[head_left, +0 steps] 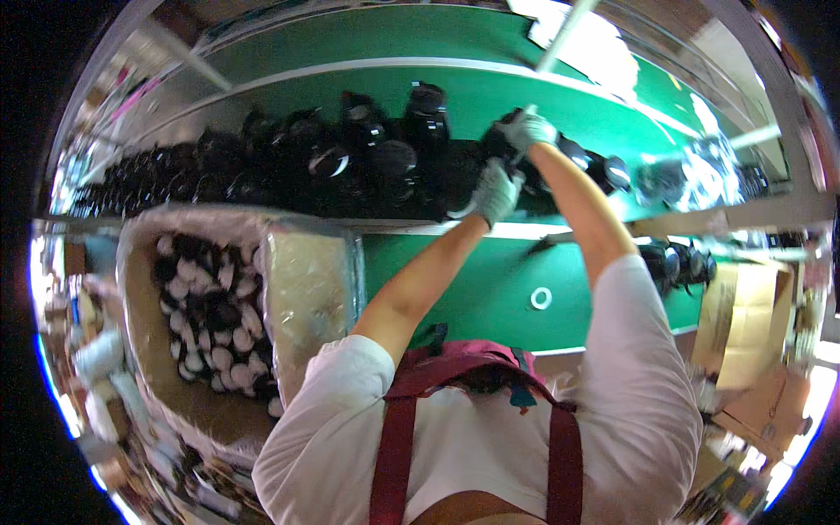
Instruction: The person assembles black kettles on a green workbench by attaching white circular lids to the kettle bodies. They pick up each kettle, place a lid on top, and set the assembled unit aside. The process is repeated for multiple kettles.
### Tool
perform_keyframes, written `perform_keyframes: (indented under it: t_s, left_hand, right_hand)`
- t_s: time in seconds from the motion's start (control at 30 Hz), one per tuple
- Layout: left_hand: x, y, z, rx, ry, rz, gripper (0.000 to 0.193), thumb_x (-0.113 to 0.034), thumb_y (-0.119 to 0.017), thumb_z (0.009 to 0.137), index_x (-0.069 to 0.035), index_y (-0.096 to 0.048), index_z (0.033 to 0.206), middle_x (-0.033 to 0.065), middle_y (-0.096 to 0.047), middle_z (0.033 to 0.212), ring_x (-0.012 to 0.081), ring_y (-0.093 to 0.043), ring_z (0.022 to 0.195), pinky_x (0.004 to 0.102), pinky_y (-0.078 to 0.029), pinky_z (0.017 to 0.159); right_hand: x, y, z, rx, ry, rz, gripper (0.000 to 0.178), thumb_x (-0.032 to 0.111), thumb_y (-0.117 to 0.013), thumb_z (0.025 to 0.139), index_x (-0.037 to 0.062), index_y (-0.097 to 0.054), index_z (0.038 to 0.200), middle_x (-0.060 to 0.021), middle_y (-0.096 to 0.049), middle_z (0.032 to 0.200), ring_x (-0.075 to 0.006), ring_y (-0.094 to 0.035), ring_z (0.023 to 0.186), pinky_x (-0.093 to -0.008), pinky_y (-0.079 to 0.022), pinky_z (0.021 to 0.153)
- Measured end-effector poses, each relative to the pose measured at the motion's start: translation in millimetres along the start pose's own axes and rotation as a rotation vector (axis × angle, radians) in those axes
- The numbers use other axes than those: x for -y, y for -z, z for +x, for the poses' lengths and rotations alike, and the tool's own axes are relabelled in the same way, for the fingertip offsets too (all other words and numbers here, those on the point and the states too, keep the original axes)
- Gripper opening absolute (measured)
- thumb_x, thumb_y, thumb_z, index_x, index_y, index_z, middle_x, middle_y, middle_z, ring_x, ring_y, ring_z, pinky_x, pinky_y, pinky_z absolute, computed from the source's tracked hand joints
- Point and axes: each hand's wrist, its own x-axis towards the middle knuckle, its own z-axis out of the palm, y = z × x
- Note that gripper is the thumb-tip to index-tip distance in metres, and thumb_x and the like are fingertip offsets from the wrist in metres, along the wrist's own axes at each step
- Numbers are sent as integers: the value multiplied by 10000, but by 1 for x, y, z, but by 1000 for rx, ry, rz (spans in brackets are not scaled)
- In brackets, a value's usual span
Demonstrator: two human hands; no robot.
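Observation:
Both my hands wear pale grey-green work gloves and reach forward to the row of parts on the green bench. My right hand [528,131] is closed over the top of a black rounded part [495,136]. Just nearer to me, my left hand [498,191] is closed at the lower side of that same part, its fingers partly hidden against the dark surface. To the left stand several glossy black rounded parts [390,166] packed close together, one taller black part [427,109] behind them. More black parts [610,172] sit right of my right forearm.
At the left stands a large plastic-lined carton [306,293] holding many black and white pieces [214,324]. A white ring [541,298] lies on the lower green surface [437,280]. Clear plastic bags [691,179] are at the right, with brown cardboard [744,319] below.

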Motion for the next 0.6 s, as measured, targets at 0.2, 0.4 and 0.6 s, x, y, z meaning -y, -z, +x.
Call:
perform_keyframes:
  t_s: [0.2,0.4,0.6]
  left_hand:
    - [-66,130,-100,-193,-93,322,858,-281,-813,807,-7,-317,1452,270,-384,1370,421,-473,1252,494,-469,999]
    - [29,130,-116,-456,218,-26,823,-283,-811,800,-2,-368,1434,226,-522,1275,334,-557,1137,473,-459,980]
    - [153,112,-60,-262,502,-423,499,-342,-744,861,27,-639,1181,194,-694,1108,303,-673,1014,436,-534,871]
  right_hand:
    - [-42,10,29,-83,41,-128,974,799,-601,749,64,-438,1366,-251,-625,1235,-403,-646,1107,-499,-531,905]
    - [1,-1,-48,-177,513,10,887,553,-786,727,193,-408,1444,-252,-439,1400,-429,-504,1274,-546,-497,969]
    - [49,-23,-133,58,844,-312,916,247,-868,647,305,-440,1454,-215,-424,1411,-442,-429,1287,-515,-474,1040]
